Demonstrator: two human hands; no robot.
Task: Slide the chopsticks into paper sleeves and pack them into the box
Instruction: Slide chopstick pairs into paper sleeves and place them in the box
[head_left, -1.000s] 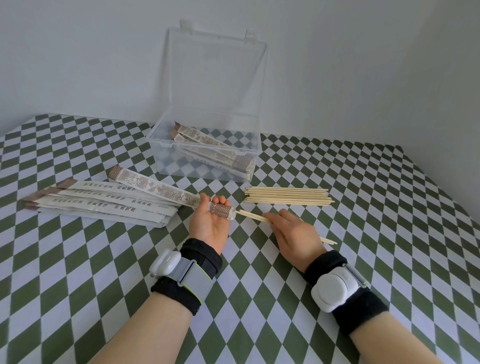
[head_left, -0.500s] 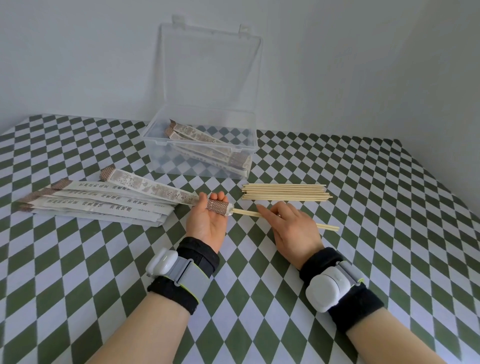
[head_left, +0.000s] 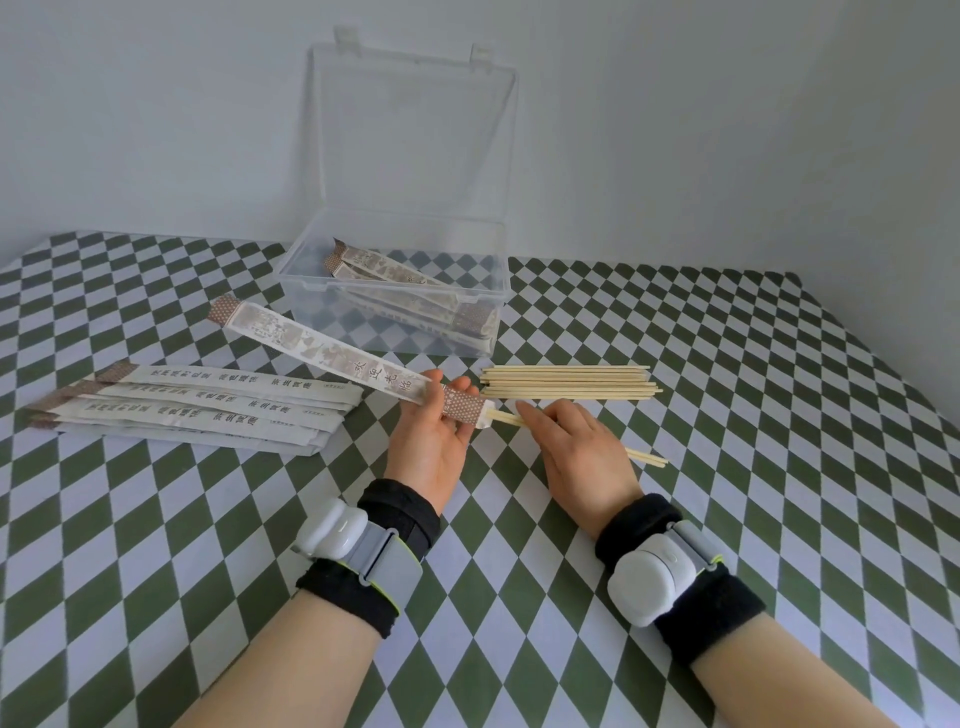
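Observation:
My left hand (head_left: 428, 441) holds a printed paper sleeve (head_left: 322, 356) near its brown open end, the sleeve slanting up to the left above the table. My right hand (head_left: 576, 457) grips a pair of wooden chopsticks (head_left: 647, 457), whose tips sit in the sleeve's mouth. A pile of bare chopsticks (head_left: 569, 383) lies just beyond my hands. The clear plastic box (head_left: 311, 249) stands open at the back, with several sleeved pairs (head_left: 415, 293) lying inside.
A fanned stack of empty paper sleeves (head_left: 208, 410) lies on the left of the green-and-white checked tablecloth (head_left: 779, 467). The box lid (head_left: 410, 135) stands upright against the white wall. Both wrists wear black bands with white devices.
The chopstick pair has slid a little further left into the sleeve's mouth, with my right hand following. My left hand keeps the sleeve in about the same place.

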